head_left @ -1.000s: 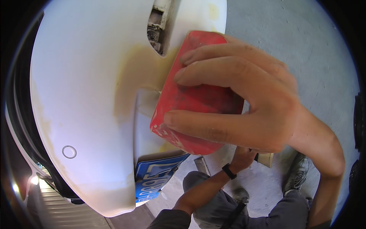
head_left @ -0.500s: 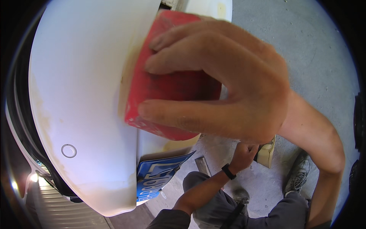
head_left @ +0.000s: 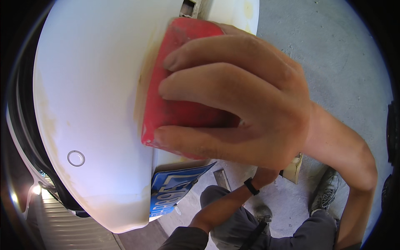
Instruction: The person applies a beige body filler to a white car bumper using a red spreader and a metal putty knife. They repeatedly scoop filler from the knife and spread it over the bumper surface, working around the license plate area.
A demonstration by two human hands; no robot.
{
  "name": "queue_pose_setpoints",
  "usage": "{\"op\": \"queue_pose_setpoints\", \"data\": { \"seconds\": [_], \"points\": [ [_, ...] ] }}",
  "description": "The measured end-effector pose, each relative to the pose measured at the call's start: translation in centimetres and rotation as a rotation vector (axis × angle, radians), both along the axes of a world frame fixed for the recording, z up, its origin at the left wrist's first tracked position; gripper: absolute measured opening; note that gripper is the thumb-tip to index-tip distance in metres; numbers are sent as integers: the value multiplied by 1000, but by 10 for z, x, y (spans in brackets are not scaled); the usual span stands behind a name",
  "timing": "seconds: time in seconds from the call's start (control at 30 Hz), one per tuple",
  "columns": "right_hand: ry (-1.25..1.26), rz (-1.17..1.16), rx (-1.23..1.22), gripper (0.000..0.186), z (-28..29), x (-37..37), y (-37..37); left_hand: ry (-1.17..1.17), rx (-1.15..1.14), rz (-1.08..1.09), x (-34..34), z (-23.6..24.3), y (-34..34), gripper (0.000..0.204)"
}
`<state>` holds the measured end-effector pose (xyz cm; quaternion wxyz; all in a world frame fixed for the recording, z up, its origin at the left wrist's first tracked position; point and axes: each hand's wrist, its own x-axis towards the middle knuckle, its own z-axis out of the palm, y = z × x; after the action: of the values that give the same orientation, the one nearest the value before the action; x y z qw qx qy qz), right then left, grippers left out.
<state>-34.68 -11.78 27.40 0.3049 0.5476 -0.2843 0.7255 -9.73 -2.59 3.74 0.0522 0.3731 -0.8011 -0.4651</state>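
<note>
My right hand (head_left: pixel 266 100) grips a red, worn sanding block (head_left: pixel 189 110), with the fingers and thumb wrapped over its top. The block appears to lie on the edge of a white car body panel (head_left: pixel 96 96), beside a yellowish, rubbed strip (head_left: pixel 143 81). Below it, my left hand (head_left: pixel 266 177), with a black band at the wrist, is mostly covered by the right hand. Its fingers are hidden, so what they do cannot be seen.
A blue license plate (head_left: pixel 173 187) sticks out below the block. A rectangular opening (head_left: pixel 188 8) shows above it. A round ring (head_left: pixel 76 158) marks the panel's lower left. A cream-and-dark object (head_left: pixel 292 170) stands on the grey floor (head_left: pixel 329 54) near my shoe (head_left: pixel 326 191).
My right hand and the sanding block have shifted a little downward and slightly right along the panel. The right hand now hides more of my left hand.
</note>
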Motion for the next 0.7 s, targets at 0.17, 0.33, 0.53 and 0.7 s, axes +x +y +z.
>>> {"op": "queue_pose_setpoints", "data": {
  "seconds": [0.17,0.33,0.53,0.7],
  "points": [
    [-15,12,2,49,-5,7,1,37,18,94,-10,7,3,43],
    [-37,44,63,48,-4,10,8,13,-30,38,-13,20,1,46],
    [-137,183,248,50,6,-4,31,112,90,63,-23,29,-2,27],
    [-76,118,144,50,11,-10,12,-7,305,121,-20,28,-7,18]
  ]
}}
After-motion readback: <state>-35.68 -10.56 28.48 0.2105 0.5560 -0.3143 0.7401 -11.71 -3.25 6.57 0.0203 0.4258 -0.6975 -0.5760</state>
